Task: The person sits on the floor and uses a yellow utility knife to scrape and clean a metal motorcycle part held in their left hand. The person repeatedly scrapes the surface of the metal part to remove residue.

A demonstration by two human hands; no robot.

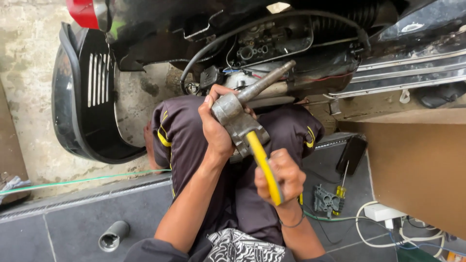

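My left hand (pixel 215 127) grips a grey metal engine part (pixel 236 115) with a long shaft that points up toward the scooter's open engine bay (pixel 272 41). My right hand (pixel 282 175) is closed around a yellow-handled tool (pixel 263 165), whose tip meets the lower side of the metal part. Both hands work above my knees, which are covered by dark shorts (pixel 182 133) with yellow trim.
A black scooter body panel (pixel 80 97) stands at left on the concrete. A grey socket (pixel 112 236) lies on the tiles at lower left. At right are a small grey metal part (pixel 324 199), a yellow screwdriver (pixel 341 190), a black phone (pixel 351 154), a white adapter with cables (pixel 383 212) and a brown board (pixel 417 170).
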